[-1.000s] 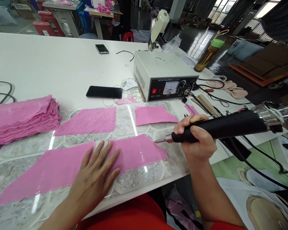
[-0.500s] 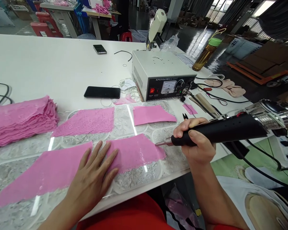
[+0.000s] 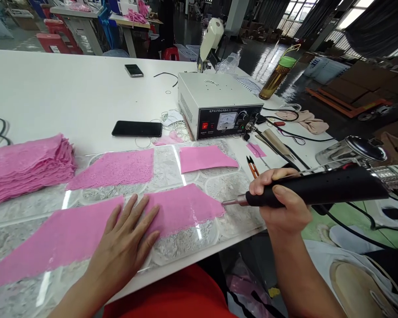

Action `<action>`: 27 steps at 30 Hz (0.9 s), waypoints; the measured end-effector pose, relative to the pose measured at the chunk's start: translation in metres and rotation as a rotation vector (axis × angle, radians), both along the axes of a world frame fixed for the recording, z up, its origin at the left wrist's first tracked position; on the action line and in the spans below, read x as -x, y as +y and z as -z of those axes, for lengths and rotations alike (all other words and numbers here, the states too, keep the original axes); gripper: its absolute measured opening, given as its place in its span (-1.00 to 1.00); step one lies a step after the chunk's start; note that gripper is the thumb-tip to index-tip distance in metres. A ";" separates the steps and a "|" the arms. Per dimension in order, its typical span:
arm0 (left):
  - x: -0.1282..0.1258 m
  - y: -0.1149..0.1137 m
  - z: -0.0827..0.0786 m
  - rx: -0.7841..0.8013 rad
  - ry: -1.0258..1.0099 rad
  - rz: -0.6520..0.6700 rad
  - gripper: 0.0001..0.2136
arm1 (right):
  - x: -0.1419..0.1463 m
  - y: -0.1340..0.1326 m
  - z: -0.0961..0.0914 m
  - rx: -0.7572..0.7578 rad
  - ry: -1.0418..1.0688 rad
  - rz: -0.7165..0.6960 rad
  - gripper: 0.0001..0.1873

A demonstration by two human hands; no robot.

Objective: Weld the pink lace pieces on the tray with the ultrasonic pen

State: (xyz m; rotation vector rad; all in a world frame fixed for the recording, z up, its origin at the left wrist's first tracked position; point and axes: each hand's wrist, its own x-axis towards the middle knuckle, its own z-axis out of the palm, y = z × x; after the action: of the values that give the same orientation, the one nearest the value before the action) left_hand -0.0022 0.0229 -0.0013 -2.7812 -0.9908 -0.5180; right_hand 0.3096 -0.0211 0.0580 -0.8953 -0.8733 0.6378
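My left hand (image 3: 129,234) lies flat with spread fingers on a pink fabric piece (image 3: 182,210), near its left end. Left of that hand is another pink piece, tapering to the lower left (image 3: 59,238). My right hand (image 3: 281,198) is wrapped round the black handle of an ultrasonic handpiece (image 3: 318,191). The handpiece's thin metal tip points left, at or just beside the right end of the fabric; whether they touch I cannot tell. Two smaller pink pieces, one lacy (image 3: 119,168) and one smooth (image 3: 207,159), lie behind on the patterned clear mat (image 3: 166,163).
A stack of pink fabric (image 3: 29,163) sits at the left. Behind the mat stands a control box (image 3: 222,108) with a dial. A black phone (image 3: 136,128), orange-handled snips (image 3: 252,167), a glass jar (image 3: 338,152) and a bottle (image 3: 278,77) are around. Cables run on the right.
The handpiece tip has shifted right, from over the fabric's right end to its edge. My left hand stays on the fabric. The view has moved slightly, uncovering the snips.
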 end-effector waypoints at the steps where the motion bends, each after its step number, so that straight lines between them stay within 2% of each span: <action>1: 0.000 0.000 0.000 -0.003 -0.002 -0.001 -0.57 | 0.000 0.000 0.000 -0.001 0.006 -0.003 -0.91; 14: 0.002 0.001 0.000 -0.032 -0.011 0.030 -0.59 | -0.001 0.000 0.004 0.003 0.000 0.005 -0.91; 19: -0.006 -0.010 -0.017 -0.011 -0.157 0.179 -0.70 | -0.008 -0.003 0.004 0.008 0.091 0.183 -0.85; 21: -0.020 -0.018 -0.029 0.038 -0.162 0.252 -0.78 | -0.010 -0.003 0.004 0.010 0.140 0.254 -0.84; 24: -0.058 -0.027 -0.043 0.124 -0.019 0.322 -0.83 | -0.014 -0.007 0.010 0.017 0.255 0.344 -0.80; 27: -0.109 -0.026 -0.043 0.177 0.161 0.327 -0.58 | -0.030 -0.017 0.028 0.019 0.327 0.373 -0.73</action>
State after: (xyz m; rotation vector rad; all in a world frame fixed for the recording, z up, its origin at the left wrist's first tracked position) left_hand 0.1066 -0.0032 0.0416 -3.1042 -0.5770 -0.2458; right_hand 0.3392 -0.0383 0.0300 -0.9108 -0.3934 0.4499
